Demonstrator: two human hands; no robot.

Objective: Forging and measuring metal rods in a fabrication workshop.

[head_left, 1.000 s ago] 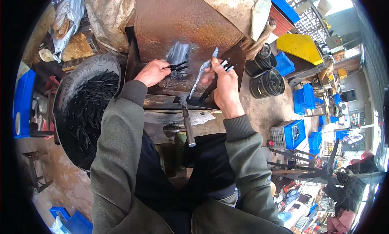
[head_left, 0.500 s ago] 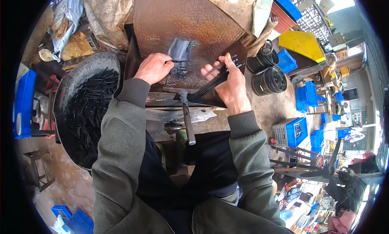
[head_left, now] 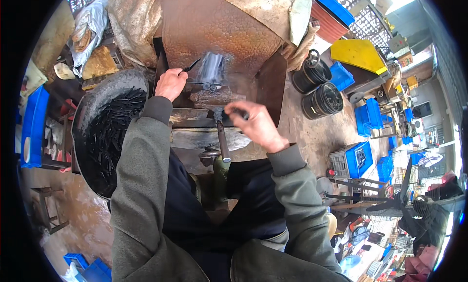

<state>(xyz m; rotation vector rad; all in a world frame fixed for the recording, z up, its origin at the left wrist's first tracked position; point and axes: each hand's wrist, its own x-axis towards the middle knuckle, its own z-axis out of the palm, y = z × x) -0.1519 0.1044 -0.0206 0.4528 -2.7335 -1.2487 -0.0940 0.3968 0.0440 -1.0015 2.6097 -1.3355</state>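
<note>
My left hand point(head_left: 170, 84) is closed round a thin black strip point(head_left: 191, 65), its tip sticking up past the fingers. Beside it, a pale blurred surface point(head_left: 212, 70), seemingly spinning or wet, shows behind a dark, grimy ledge point(head_left: 214, 97). My right hand point(head_left: 258, 125) is smeared by motion, its fingers curled over dark strips point(head_left: 240, 113) that show only in part. Close to its fingertips, a metal rod point(head_left: 223, 141) slants down from the ledge toward my knees.
A large grey-rimmed basin point(head_left: 80, 104) full of black strips stands by my left forearm. Rusty sheet metal point(head_left: 219, 28) rises behind the work spot, with a brown side plate point(head_left: 270, 82) at its right. Two black buckets point(head_left: 321, 101) and blue crates point(head_left: 358, 160) are farther right.
My left hand has moved slightly left and back, its strip now pointing upward. My right hand has swung left and nearer, turning over; its fanned bundle of strips is now mostly hidden.
</note>
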